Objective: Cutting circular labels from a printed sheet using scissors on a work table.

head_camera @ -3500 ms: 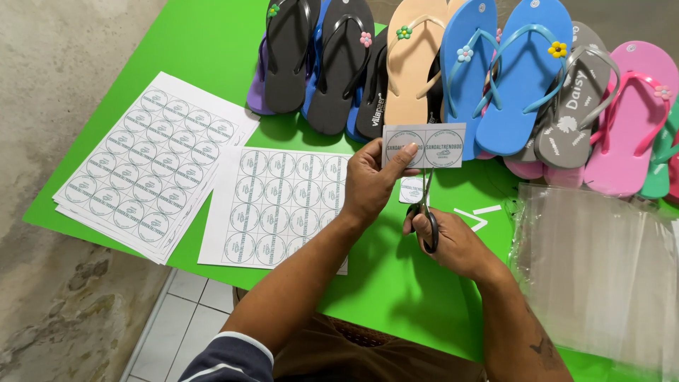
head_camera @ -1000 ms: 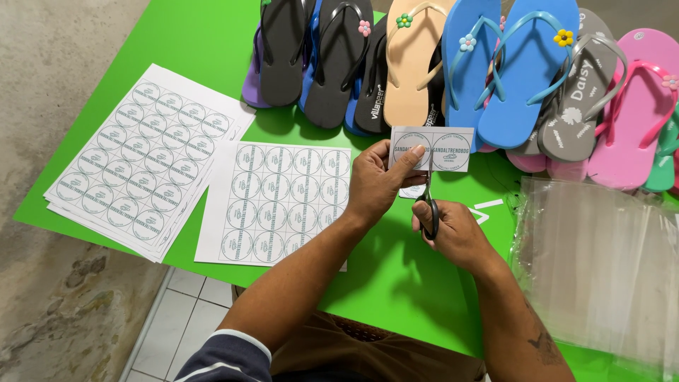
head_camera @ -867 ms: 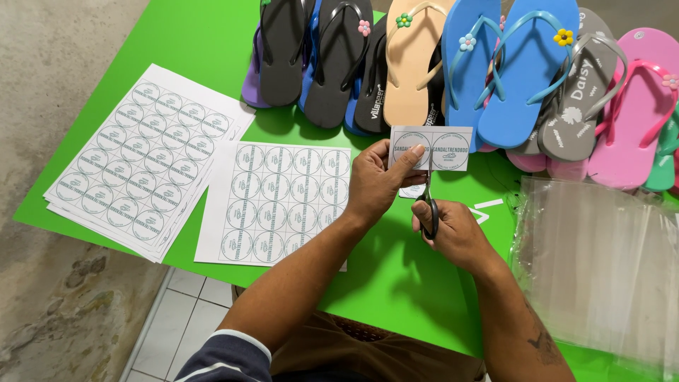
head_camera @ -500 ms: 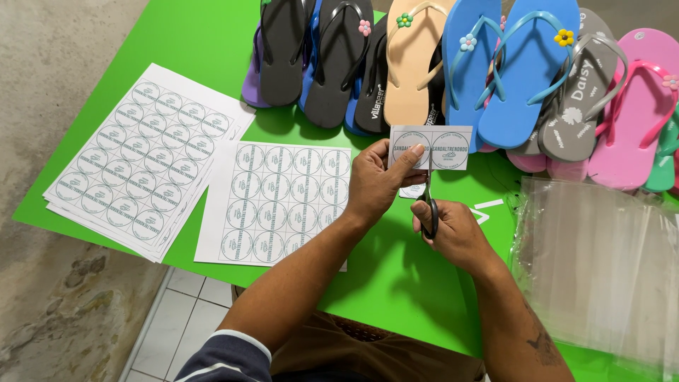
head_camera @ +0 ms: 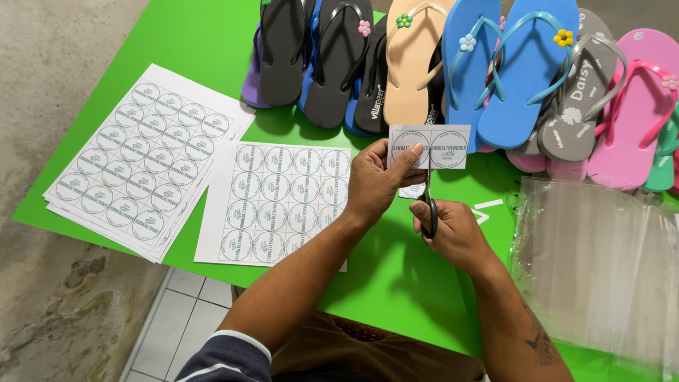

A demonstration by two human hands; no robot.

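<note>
Right hand (head_camera: 456, 233): gripping black-handled scissors (head_camera: 428, 205), fingers curled through the loops, blades pointing up and meeting the lower edge of the strip between its two round labels.

Left hand (head_camera: 375, 180): pinching a small paper strip (head_camera: 429, 146), thumb lying across its left label, remaining fingers folded behind; strip being held upright above the tabletop, in front of the flip-flops.

Green tabletop (head_camera: 396, 283): carrying everything listed.

Clear plastic bags (head_camera: 601, 269): lying in a loose pile at the right, just beside the right forearm.

Label sheet (head_camera: 276, 201): lying flat just left of the left hand, printed with rows of round labels, its lower right corner passing under the left forearm.

Sheet stack (head_camera: 141, 159): resting further left, fanned slightly, overlapping the label sheet's left edge, reaching near the tabletop's left edge.

Paper scrap (head_camera: 410, 191): lying on the tabletop, showing under the strip between the hands.

Flip-flops (head_camera: 453, 64): lining the far edge, overlapping one another, running black, peach, blue, grey, pink, some bearing small flowers on the straps.
</note>
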